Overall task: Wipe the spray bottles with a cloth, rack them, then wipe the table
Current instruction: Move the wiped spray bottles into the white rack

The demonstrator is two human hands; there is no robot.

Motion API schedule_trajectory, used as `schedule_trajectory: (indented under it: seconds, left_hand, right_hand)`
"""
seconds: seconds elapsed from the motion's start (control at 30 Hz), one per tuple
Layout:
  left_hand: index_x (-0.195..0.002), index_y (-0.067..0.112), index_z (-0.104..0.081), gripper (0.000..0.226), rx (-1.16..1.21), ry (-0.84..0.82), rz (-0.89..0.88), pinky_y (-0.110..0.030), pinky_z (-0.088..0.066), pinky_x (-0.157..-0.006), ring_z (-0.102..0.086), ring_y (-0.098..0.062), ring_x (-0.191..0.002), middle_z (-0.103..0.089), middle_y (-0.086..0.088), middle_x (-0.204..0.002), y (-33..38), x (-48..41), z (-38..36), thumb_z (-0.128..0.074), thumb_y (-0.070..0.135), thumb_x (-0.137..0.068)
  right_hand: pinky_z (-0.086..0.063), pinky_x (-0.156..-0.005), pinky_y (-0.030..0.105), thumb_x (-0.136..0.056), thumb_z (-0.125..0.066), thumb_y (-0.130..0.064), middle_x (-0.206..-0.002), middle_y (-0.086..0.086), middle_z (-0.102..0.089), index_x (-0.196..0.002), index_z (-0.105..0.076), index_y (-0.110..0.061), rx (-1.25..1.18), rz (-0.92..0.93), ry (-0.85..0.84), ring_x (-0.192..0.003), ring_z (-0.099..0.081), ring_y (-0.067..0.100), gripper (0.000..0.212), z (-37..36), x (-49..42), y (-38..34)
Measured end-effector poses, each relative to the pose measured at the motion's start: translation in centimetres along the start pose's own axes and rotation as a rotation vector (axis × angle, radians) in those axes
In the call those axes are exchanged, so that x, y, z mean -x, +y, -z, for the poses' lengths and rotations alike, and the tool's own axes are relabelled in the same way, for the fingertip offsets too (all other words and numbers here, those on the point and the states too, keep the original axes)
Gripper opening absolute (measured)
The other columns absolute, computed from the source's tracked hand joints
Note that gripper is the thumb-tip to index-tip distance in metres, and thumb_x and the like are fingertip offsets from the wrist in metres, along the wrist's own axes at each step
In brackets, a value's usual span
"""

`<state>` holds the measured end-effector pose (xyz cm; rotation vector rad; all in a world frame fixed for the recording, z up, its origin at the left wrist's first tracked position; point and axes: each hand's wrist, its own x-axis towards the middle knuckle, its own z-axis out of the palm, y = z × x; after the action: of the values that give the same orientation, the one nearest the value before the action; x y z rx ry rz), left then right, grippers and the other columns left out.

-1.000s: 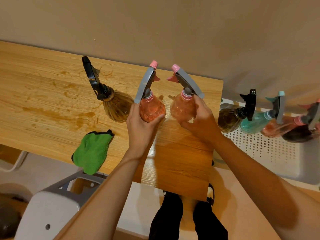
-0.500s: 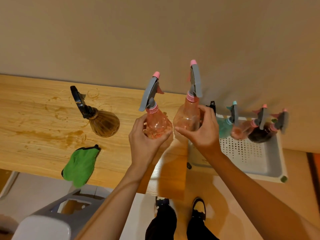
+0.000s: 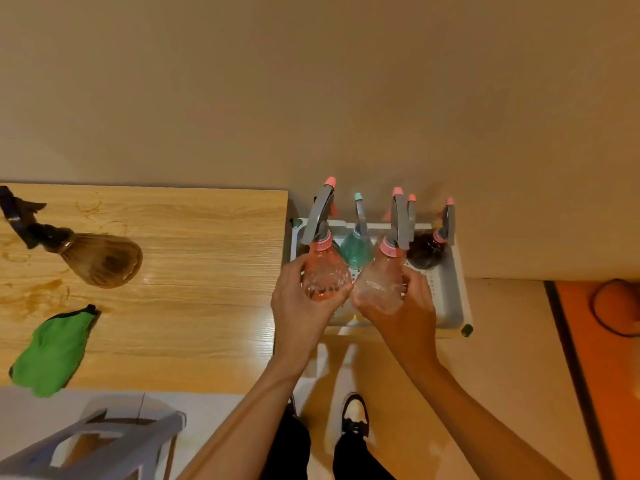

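Wooden surface (image 3: 207,278) at left has brown spray bottle (image 3: 104,261) + green cloth (image 3: 52,348); racking step: L hand (image 3: 304,310) fingers clamped on pink spray bottle (image 3: 325,271), R hand (image 3: 408,313) on paler pink bottle (image 3: 381,282), over white rack (image 3: 456,292); next, set both down upright.

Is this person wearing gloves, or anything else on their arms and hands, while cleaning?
No gloves. The left hand and right hand are bare. The left forearm and right forearm are uncovered as far as the frame shows: no sleeves, watch or bracelet. No rings show, though some fingers are hidden. Below are dark trousers and a black-and-white shoe.
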<state>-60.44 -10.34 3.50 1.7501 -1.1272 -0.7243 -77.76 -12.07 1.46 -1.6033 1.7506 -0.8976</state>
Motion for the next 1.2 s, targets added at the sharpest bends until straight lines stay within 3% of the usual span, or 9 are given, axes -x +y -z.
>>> schedule_trajectory:
  seconds: [0.1,0.2,0.3,0.5,0.7,0.9,1.07,1.2]
  left_hand:
    - [-0.132,0.027,-0.059,0.075,-0.032,-0.029,0.023,-0.027,-0.054,-0.095,-0.061,-0.002,-0.113,-0.065,0.015,-0.12,-1.2,0.6,-1.9,-0.092,0.052,-0.069]
    - [-0.131,0.023,-0.061,0.075,-0.076,-0.021,0.046,-0.024,-0.053,-0.093,-0.061,0.0,-0.11,-0.067,0.012,-0.119,-2.7,0.8,-3.3,-0.092,0.051,-0.069]
    - [-0.131,0.023,-0.061,0.075,-0.118,0.007,0.066,-0.027,-0.055,-0.092,-0.062,-0.002,-0.109,-0.067,0.011,-0.119,-4.5,0.5,-4.3,-0.09,0.054,-0.07]
    - [-0.129,0.02,-0.061,0.074,-0.197,0.038,0.102,-0.039,-0.058,-0.09,-0.065,-0.01,-0.107,-0.069,0.005,-0.117,-8.8,-0.5,-6.2,-0.088,0.056,-0.07]
    - [-0.126,0.021,-0.06,0.077,-0.292,0.035,0.063,-0.046,-0.058,-0.089,-0.066,-0.013,-0.103,-0.068,0.005,-0.114,-11.6,-0.2,-7.6,-0.079,0.072,-0.072]
    - [-0.126,0.02,-0.059,0.073,-0.441,0.049,0.072,-0.055,-0.035,-0.113,-0.063,-0.018,-0.113,-0.069,0.004,-0.117,-12.2,0.0,-8.2,-0.079,0.068,-0.075]
    - [-0.133,0.019,-0.058,0.075,-0.435,0.056,0.129,-0.045,-0.033,-0.104,-0.061,-0.019,-0.12,-0.067,0.003,-0.126,-12.4,0.0,-8.4,-0.081,0.063,-0.077]
    - [-0.13,0.021,-0.056,0.069,-0.415,0.072,0.129,-0.039,-0.033,-0.097,-0.062,-0.018,-0.114,-0.067,0.005,-0.122,-12.7,-0.1,-8.4,-0.084,0.055,-0.078]
  right_hand:
    - [-0.058,-0.089,0.041,-0.06,-0.081,-0.075,-0.128,-0.002,-0.056,-0.137,-0.049,-0.024,-0.035,-0.102,-0.056,-0.111,-0.059,0.019,0.097,-0.2,-0.4,2.4]
    - [-0.056,-0.092,0.044,-0.065,-0.078,-0.075,-0.132,0.0,-0.055,-0.139,-0.046,-0.023,0.027,-0.088,-0.092,-0.117,-0.057,0.022,0.096,-0.9,-0.7,4.3]
    - [-0.056,-0.091,0.044,-0.068,-0.086,-0.061,-0.132,0.001,-0.056,-0.14,-0.046,-0.021,0.059,-0.078,-0.121,-0.117,-0.056,0.022,0.092,-2.5,-1.4,5.9]
    - [-0.056,-0.088,0.044,-0.068,-0.081,-0.069,-0.128,0.004,-0.06,-0.138,-0.05,-0.016,0.104,-0.032,-0.169,-0.116,-0.057,0.024,0.093,-5.9,-2.8,8.8]
    - [-0.056,-0.083,0.043,-0.066,-0.085,-0.062,-0.127,0.009,-0.061,-0.135,-0.05,-0.012,0.166,-0.064,-0.189,-0.114,-0.06,0.029,0.092,-7.4,-2.9,10.5]
    - [-0.059,-0.08,0.044,-0.066,-0.086,-0.062,-0.124,0.01,-0.062,-0.135,-0.045,-0.011,0.225,-0.08,-0.219,-0.109,-0.064,0.031,0.095,-8.2,-3.0,10.8]
    - [-0.06,-0.079,0.046,-0.066,-0.09,-0.054,-0.124,0.012,-0.061,-0.136,-0.043,-0.01,0.203,-0.066,-0.232,-0.105,-0.065,0.033,0.095,-8.7,-3.0,10.8]
    - [-0.06,-0.076,0.045,-0.064,-0.09,-0.055,-0.12,0.009,-0.061,-0.131,-0.042,-0.015,0.175,-0.061,-0.253,-0.102,-0.066,0.031,0.092,-9.4,-2.9,10.9]
